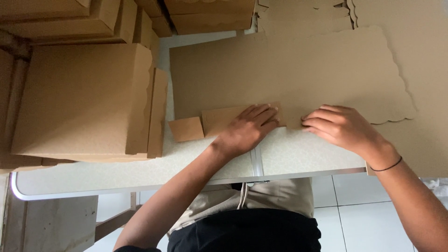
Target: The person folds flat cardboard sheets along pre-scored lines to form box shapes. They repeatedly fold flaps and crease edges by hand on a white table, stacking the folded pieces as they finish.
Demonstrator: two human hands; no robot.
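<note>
Hands flat on cardboard
The left hand [249, 127] and right hand [340, 126], both spread open, press a flat cardboard sheet [289, 70] against the table [140, 170].

Bare forearms, no sleeves in view. Thin black band around the right wrist, just behind the right hand [343, 127]. No ring or band on the left hand [247, 128]. Beige top with pale drawstrings; black garment below.

Brown cardboard sheet [289, 70]; pale speckled table [140, 168]; black wristband [387, 166].
</note>
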